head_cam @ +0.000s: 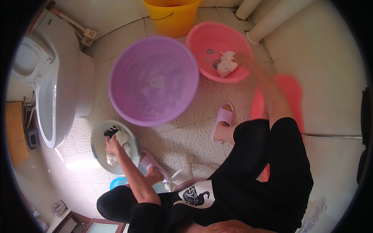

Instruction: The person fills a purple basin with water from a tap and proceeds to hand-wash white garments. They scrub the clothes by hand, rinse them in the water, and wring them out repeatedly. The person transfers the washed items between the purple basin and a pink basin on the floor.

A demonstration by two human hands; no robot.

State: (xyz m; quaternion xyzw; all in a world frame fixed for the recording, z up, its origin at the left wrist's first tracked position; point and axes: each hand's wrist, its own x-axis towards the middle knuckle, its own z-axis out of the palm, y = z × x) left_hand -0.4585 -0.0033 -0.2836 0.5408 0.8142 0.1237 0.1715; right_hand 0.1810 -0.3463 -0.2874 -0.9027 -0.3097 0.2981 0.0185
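Observation:
My left hand (113, 145) is over a pale grey basin (96, 148), right at the white cloth (122, 137) inside it. A black cloth piece (110, 131) lies just beyond its fingertips. Whether those fingers grip any cloth is unclear. On the other side, my right hand (243, 60) is blurred and reaches into a pink basin (201, 36). It is beside a crumpled white cloth (226, 64) on the basin's printed bottom, and its grip cannot be made out. Between the two stands a large purple basin (123, 62) holding slightly cloudy water (157, 96).
A yellow bucket (174, 19) stands against the far wall. The white toilet (62, 81) is at left; white pipes (271, 21) rise at the far right. A red plastic tub (287, 87) sits beside my right leg. Pink slippers (223, 118) are on the tiled floor (174, 137).

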